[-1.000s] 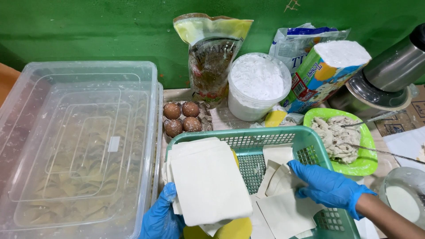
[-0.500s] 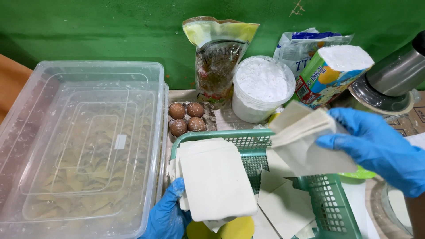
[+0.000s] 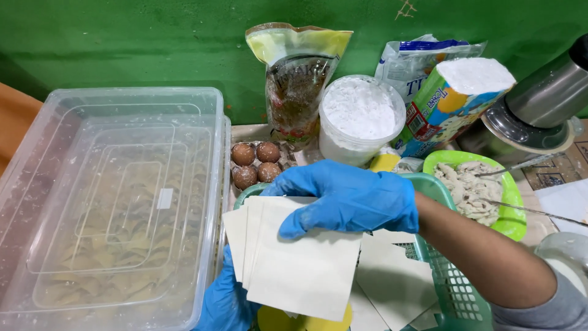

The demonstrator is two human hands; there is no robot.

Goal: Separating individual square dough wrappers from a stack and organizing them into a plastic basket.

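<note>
Farthest to the left of the fingers stands a clear plastic tub [image 3: 110, 202] with its lid on; pale folded pieces show dimly through it, so it appears to serve as the store for shaped pieces, close by but out of the working space. Just right of it, low in the view, the left hand [image 3: 225, 301] in a blue glove holds a fanned stack of square dough wrappers [image 3: 300, 260] from beneath. Its fingers are hidden under the sheets, so whether they are curled or spread cannot be told; the stack rests on them, tilted toward the person, probably so the top sheet can be reached.

The right hand [image 3: 349, 199], also gloved, lies across the stack's upper edge, fingers together and pointing left, thumb pressed on the top wrapper as if to square or steady the sheets. Beyond these fingers sit four brown eggs [image 3: 255, 162] in a tray, a bag of dark seasoning [image 3: 298, 83] and a white tub of flour [image 3: 360, 119], all within reach. Under the hands is a green mesh basket [image 3: 453, 270] with loose wrappers lying in it; to the right of the fingers a green plate of shredded filling [image 3: 471, 187] waits with a utensil resting on it.

Half a second ago the right hand was raised to the right, holding a few loose wrappers above the basket; now it has come down leftward onto the stack.
</note>
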